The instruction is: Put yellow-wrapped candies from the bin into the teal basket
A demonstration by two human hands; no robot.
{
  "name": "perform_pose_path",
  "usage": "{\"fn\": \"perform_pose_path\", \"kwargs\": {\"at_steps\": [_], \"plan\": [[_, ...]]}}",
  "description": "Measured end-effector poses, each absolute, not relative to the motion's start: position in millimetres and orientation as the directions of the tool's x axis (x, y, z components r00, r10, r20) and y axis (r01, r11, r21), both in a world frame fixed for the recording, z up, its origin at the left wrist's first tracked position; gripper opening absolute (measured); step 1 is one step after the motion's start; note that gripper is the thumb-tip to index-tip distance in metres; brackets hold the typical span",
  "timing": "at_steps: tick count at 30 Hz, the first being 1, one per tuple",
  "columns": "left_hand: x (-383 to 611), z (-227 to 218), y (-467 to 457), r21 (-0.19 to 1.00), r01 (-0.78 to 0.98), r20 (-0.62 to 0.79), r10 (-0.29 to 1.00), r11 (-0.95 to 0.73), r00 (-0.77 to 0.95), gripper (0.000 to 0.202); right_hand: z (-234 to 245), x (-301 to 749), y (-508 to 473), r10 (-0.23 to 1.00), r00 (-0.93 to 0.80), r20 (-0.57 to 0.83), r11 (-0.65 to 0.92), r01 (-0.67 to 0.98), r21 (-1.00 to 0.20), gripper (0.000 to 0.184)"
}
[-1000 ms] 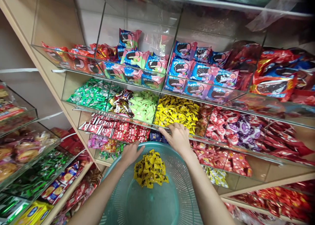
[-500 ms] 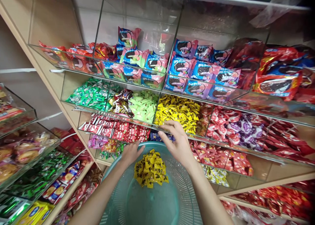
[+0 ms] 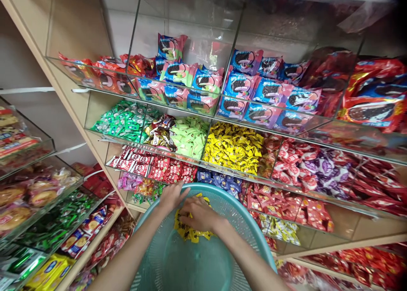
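Note:
A green plastic basket [image 3: 254, 223] with perforated sides stands in front of me, a pile of yellow-wrapped candies [image 3: 190, 235] in its bottom. My left hand [image 3: 173, 197] grips the far-left rim of the basket, its fingers over the edge. Inside the basket, my right hand [image 3: 197, 213] is on the pile with its fingers curled down around candies; the fingertips are hidden. Straight ahead, a clear shelf compartment holds many more yellow candies [image 3: 233, 149] in like wrappers.
Left of the yellow compartment are pale green candies [image 3: 189, 136] and green packets [image 3: 117, 121]. Blue biscuit packs [image 3: 240, 85] fill the shelf above. Blue-wrapped sweets [image 3: 219, 180] lie just beyond the rim. Clear shelf edges run across, and another rack [image 3: 47, 146] stands at left.
My right hand has come down from before the shelf's yellow compartment into the basket, onto the candies. My left hand has stayed on the rim. The view has shifted slightly.

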State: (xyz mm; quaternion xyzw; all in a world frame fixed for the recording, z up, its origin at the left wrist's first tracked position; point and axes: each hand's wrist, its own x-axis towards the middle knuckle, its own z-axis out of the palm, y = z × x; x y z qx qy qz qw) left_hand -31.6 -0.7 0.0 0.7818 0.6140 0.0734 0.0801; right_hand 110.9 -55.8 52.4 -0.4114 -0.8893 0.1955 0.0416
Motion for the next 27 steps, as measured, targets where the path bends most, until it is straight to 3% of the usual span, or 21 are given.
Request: {"fn": "perform_pose_path", "kwargs": {"at_steps": [7,27], "plan": [[-32,1,1,0.237,0.945,-0.014,0.971,-0.227,0.237,0.05,36,107,-58,0.709,-0.705,-0.026,0.652,0.669,-0.358,0.024],[-31,6,-3,0.269,0.939,0.0,0.975,-0.213,0.221,0.048,14,99,-61,0.789,-0.6,-0.134,0.573,0.796,-0.194,0.026]]}}
